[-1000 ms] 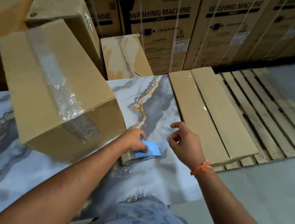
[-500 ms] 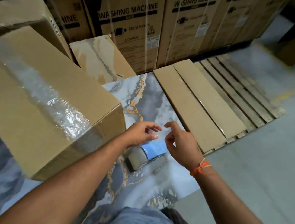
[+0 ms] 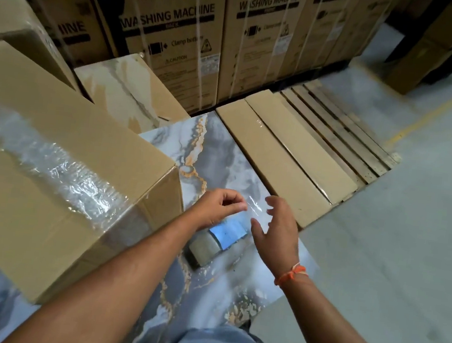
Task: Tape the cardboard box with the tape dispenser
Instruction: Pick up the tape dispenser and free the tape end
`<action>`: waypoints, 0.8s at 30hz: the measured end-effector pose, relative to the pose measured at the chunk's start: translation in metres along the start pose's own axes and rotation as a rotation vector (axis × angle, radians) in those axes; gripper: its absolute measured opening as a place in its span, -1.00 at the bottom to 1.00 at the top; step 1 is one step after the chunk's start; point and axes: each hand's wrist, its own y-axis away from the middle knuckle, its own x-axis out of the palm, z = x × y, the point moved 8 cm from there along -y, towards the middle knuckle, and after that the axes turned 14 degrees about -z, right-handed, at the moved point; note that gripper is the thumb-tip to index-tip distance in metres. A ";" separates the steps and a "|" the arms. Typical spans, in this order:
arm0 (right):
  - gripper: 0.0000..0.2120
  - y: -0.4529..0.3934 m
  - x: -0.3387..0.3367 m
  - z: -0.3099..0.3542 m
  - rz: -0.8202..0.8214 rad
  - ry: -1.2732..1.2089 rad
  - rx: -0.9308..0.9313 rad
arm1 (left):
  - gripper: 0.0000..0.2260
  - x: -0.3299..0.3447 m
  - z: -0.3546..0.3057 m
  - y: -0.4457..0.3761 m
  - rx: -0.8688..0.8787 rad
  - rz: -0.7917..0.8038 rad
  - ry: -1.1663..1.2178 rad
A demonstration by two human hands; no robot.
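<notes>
Both your hands hover over the tape dispenser lying on the marbled surface just right of the taped cardboard box, your left hand pinching what looks like clear tape, your right hand spread open.

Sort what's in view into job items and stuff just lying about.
For the job: cardboard box; tape dispenser; clear tape strip; left hand; right hand.

Lying about: washing machine cartons; flat cardboard packs; wooden pallet.
</notes>
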 end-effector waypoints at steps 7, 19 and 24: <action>-0.62 0.029 0.006 -0.037 -0.109 -0.291 0.543 | -0.85 -0.002 0.001 -0.003 -0.011 -0.002 -0.021; -0.72 0.023 0.005 -0.029 -0.199 -0.344 0.519 | -0.83 -0.006 -0.006 0.002 -0.061 -0.015 -0.079; -0.77 0.022 0.006 -0.029 -0.213 -0.359 0.519 | -0.75 -0.008 -0.010 0.001 -0.031 -0.046 -0.076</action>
